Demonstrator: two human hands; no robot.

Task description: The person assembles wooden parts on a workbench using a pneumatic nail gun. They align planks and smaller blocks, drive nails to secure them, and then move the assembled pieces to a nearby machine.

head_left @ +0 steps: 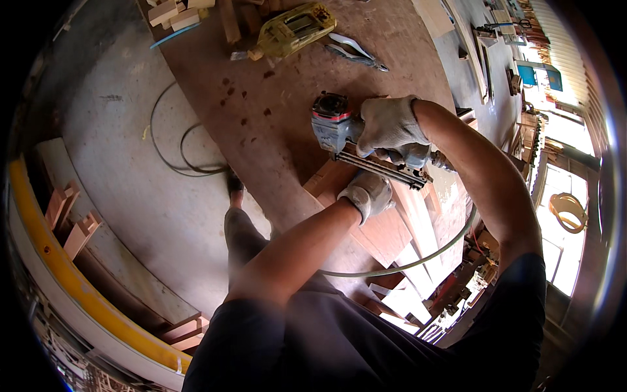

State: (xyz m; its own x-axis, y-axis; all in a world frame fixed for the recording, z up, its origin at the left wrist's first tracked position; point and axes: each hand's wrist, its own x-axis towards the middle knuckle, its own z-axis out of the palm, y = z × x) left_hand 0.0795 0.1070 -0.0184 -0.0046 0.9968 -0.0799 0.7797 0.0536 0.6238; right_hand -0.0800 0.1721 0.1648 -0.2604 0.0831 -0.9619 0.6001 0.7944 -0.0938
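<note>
My right hand (pixel 390 124), in a pale work glove, is wrapped round the handle of a grey nail gun (pixel 332 130) with a black and red cap. The gun's long magazine (pixel 382 167) slants over the boards on the workbench. Just below it my left hand (pixel 369 193), also gloved, is closed at the edge of a reddish wooden board (pixel 372 234); the magazine partly hides its fingers. Paler wooden strips (pixel 416 219) lie alongside that board. The gun's nose is close to the wood, but I cannot tell whether it touches.
A brown workbench (pixel 228 117) bears a yellowish plastic bottle (pixel 297 27), pliers (pixel 356 57) and wood blocks (pixel 171 13). An air hose (pixel 431 258) curves near my body. More hose (pixel 186 147) lies coiled on the floor at left, near a yellow beam (pixel 72 281).
</note>
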